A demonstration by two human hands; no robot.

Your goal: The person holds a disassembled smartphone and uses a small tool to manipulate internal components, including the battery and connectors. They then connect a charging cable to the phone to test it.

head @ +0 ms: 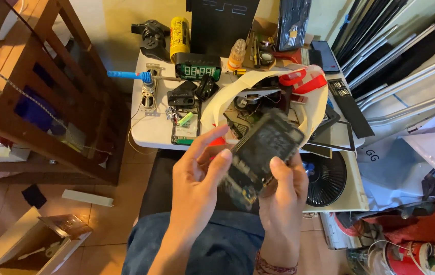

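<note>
Nearest the camera, at the lower centre of the frame, a lap in blue denim trousers [212,249] fills the foreground. Above it, both hands meet at centre frame around a dark rectangular circuit board [264,153], blurred in this view, tilted with its upper end toward the upper right.

The left hand [197,178] stands to the left of the board, fingers extended upward and thumb bent in against the board's lower left edge; it touches the board rather than closing fully round it. The right hand [281,196] sits below and to the right of the board, gripping it from beneath, thumb pressed on its face. A red-brown beaded bracelet [273,267] circles the right wrist at the bottom edge.

Behind the hands, a white table [146,135] occupies the upper centre. On it lies a white plastic bag with red handles [309,86], open, holding dark electronic parts whose kinds cannot be told. To its left stand a black digital clock with green digits [198,67], a yellow cylindrical can [179,36] and a blue-handled tool [125,75]. A black round fan in a cream housing [327,178] sits right of the hands. At lower left, an open cardboard box [29,244] holds a white utensil-like piece.
</note>
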